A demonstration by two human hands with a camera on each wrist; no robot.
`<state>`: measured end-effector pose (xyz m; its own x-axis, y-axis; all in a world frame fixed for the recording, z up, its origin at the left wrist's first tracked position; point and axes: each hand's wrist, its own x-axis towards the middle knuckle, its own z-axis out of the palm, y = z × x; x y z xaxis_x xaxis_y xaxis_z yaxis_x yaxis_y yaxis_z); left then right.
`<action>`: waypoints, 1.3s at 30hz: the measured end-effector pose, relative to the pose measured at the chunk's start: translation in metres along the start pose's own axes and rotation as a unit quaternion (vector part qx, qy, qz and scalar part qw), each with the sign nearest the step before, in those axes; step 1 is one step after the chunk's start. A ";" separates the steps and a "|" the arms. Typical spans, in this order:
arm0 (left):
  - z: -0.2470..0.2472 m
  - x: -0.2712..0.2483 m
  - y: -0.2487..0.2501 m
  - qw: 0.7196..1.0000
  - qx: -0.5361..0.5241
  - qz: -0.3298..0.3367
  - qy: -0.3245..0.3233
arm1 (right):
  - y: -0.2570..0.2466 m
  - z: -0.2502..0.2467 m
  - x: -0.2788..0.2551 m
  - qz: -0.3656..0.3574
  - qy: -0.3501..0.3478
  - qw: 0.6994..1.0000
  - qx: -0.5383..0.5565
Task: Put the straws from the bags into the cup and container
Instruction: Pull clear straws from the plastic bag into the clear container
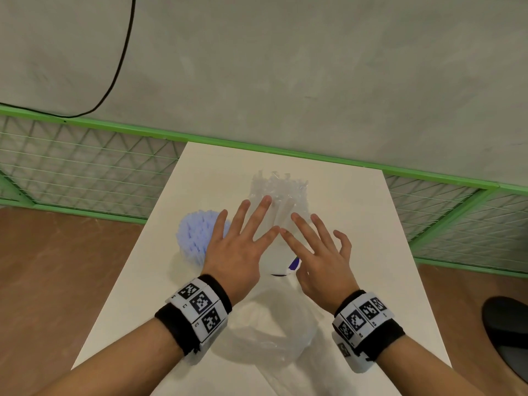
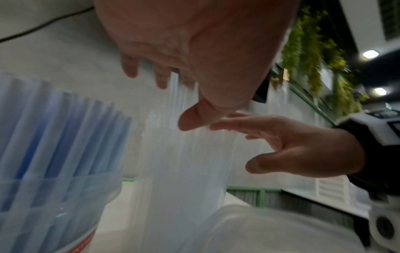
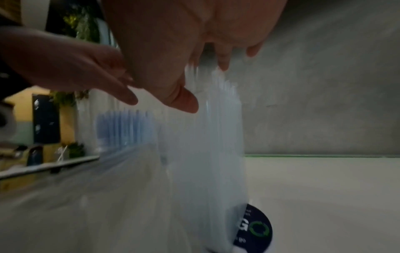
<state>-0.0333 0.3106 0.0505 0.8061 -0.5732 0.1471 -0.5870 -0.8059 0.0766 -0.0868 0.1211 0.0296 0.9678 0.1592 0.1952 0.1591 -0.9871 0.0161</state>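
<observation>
Straws fill both vessels on the white table [image 1: 343, 224]: a tall bunch of clear straws [image 1: 281, 192] stands upright in a white cup [image 3: 252, 227] near the table's middle, and a bunch of blue straws [image 1: 197, 235] stands in a clear container [image 2: 54, 196] just to its left; a crumpled clear bag [image 1: 271, 335] lies on the near part of the table, between the wrists; the left hand [image 1: 240, 247] is spread wide with straight fingers above the clear bunch, and the right hand [image 1: 317, 252] beside it is likewise spread, holding nothing, the two forefingers almost meeting; whether the palms touch the straw tips cannot be told; the head view hides most of the cup behind the hands, while the right wrist view shows its dark round label with a green ring; the left wrist view shows the container's transparent wall and a red strip low on it; beyond the table runs a green mesh fence [image 1: 85, 164] before a grey wall [image 1: 314, 67], with brown floor on either side and a black cable [image 1: 125, 52] hanging at the left.
</observation>
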 end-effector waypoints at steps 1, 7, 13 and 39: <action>-0.003 -0.001 -0.001 1.000 -0.019 0.007 0.022 | 0.002 -0.003 0.000 -0.005 0.010 1.000 0.018; -0.024 -0.002 0.005 0.985 -0.099 -0.022 0.136 | -0.005 -0.034 0.009 0.063 0.154 0.973 0.162; -0.018 0.006 0.003 0.994 -0.033 -0.014 0.106 | -0.015 -0.033 0.016 0.035 0.157 0.984 0.082; -0.001 -0.016 0.004 0.992 -0.056 -0.080 0.075 | -0.017 -0.002 -0.013 0.099 0.111 0.987 0.061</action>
<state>-0.0485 0.3171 0.0494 0.8743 -0.4036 0.2696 -0.4639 -0.8583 0.2196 -0.1026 0.1354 0.0291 0.9174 -0.0580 0.3936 0.0061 -0.9872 -0.1597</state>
